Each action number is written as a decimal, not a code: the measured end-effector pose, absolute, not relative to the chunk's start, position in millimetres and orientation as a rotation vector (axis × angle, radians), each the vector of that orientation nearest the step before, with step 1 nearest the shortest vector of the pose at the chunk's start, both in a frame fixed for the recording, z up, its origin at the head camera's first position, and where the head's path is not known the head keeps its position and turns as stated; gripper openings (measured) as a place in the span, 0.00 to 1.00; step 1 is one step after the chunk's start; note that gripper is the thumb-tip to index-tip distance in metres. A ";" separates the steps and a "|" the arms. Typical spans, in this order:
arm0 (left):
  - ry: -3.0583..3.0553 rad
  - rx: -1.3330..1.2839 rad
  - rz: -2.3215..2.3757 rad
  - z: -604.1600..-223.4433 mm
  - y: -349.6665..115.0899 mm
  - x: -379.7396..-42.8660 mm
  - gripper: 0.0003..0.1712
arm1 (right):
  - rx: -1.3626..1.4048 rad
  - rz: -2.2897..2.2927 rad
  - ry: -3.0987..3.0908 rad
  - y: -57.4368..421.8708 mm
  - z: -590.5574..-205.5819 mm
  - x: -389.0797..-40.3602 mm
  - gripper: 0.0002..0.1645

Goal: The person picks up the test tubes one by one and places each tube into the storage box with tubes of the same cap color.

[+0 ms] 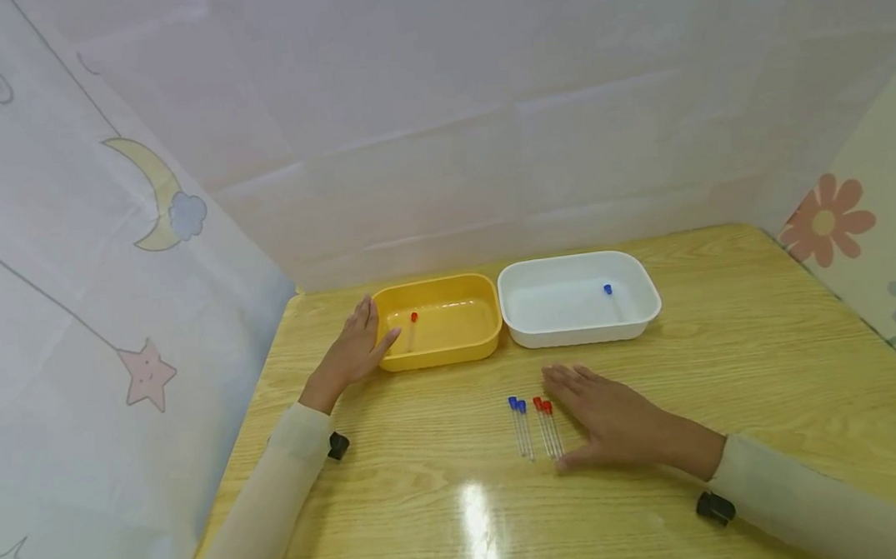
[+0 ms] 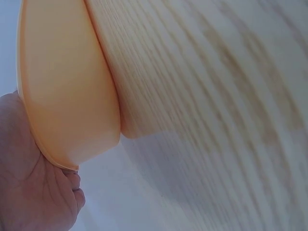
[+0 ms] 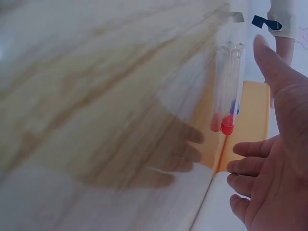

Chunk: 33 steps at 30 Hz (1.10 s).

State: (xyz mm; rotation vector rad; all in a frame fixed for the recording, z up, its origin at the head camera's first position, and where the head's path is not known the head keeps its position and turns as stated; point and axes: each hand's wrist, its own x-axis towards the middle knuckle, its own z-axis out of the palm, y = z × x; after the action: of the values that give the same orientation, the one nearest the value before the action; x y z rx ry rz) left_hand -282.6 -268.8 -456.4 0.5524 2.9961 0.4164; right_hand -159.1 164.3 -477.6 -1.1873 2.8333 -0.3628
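Observation:
My left hand (image 1: pixel 355 346) rests at the left end of a yellow tray (image 1: pixel 440 359), fingers extended along the rim and thumb over the near corner. In the left wrist view the palm (image 2: pixel 29 187) lies against the rim. Inside that tray is a clear tube with a red cap (image 1: pixel 414 317). My right hand (image 1: pixel 612 418) hovers with spread fingers just right of two red-capped tubes (image 1: pixel 548 429). Beside these lie two blue-capped tubes (image 1: pixel 523 430). The right wrist view shows nothing in the palm (image 3: pixel 284 187).
Right of the yellow tray stands a white tray (image 1: pixel 586 337) holding one blue-capped tube (image 1: pixel 609 290). Both trays are on a wood-grain table (image 1: pixel 397 482) near its back edge. Printed cloth (image 1: pixel 442 146) hangs behind and at both sides.

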 end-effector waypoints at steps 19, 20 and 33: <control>2.969 0.538 0.416 -452.6 -267.8 -282.6 0.52 | -1.206 -0.387 2.755 163.8 -477.7 -161.4 0.68; 2.969 0.537 0.416 -452.4 -267.6 -282.3 0.52 | -1.208 -0.389 2.753 163.6 -477.2 -161.3 0.68; 2.981 0.556 0.418 -452.1 -268.9 -279.9 0.53 | -1.186 -0.338 2.768 160.0 -479.1 -159.4 0.69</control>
State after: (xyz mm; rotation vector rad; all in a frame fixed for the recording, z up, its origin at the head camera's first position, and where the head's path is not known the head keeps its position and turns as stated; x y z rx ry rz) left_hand -279.9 -268.9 -452.1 0.5558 2.9806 0.4179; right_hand -159.4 160.0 -479.1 -1.1858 2.7679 -0.3382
